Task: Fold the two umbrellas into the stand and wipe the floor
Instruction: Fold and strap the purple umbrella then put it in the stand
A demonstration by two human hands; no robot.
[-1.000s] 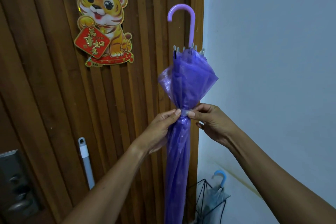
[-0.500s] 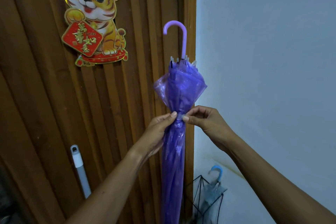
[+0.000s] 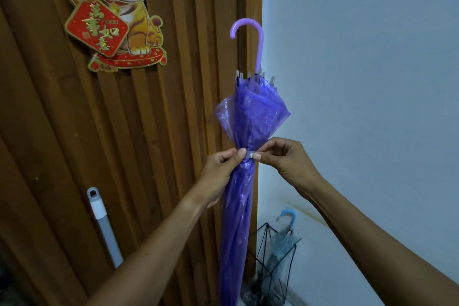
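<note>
Both hands, left (image 3: 219, 169) and right (image 3: 285, 159), are pinching the strap (image 3: 248, 154) mid-frame on the upright umbrella (image 3: 250, 117); stand (image 3: 273, 266) sitting lower right, right hand nearer.

I see a home entryway, ribbed wooden door (image 3: 149, 156) with a tiger decoration (image 3: 116, 12), plain white wall (image 3: 360, 57), wire umbrella stand (image 3: 273, 268) in the corner
</note>
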